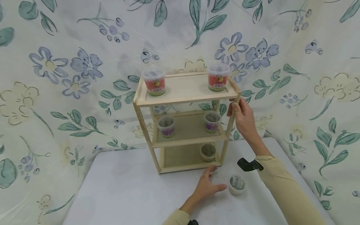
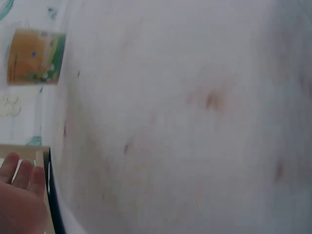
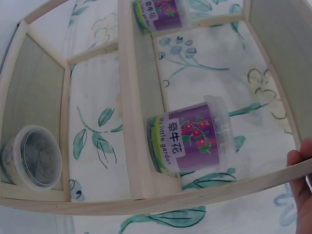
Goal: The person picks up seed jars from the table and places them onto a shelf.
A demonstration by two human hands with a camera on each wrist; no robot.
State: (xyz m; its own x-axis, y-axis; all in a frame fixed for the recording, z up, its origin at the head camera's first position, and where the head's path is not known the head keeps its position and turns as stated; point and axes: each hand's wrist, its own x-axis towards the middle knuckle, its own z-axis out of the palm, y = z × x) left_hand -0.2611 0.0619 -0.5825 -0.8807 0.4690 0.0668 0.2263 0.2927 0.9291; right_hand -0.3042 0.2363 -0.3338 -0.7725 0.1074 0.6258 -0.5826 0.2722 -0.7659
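A three-tier wooden shelf (image 1: 185, 89) stands on the table. High on its front right post, my right hand (image 1: 244, 117) grips the wood with thumb and fingers. My left hand (image 1: 206, 186) is in front of the bottom tier, fingers spread and holding nothing; its fingertips are close to the lower front rail, though contact is unclear. Right of the left thumb, a lidded plastic cup (image 1: 237, 185) stands on the table; the left wrist view shows an orange-and-green label on a cup (image 2: 36, 56). Another lidded cup (image 1: 208, 152) sits at the bottom tier's right end.
Red-labelled cups (image 1: 154, 85) stand at both ends of the top tier. Two purple-labelled cups (image 3: 190, 136) occupy the middle tier. A white-covered table (image 1: 121, 184) carries the shelf, and a floral cloth (image 1: 112, 56) hangs behind it.
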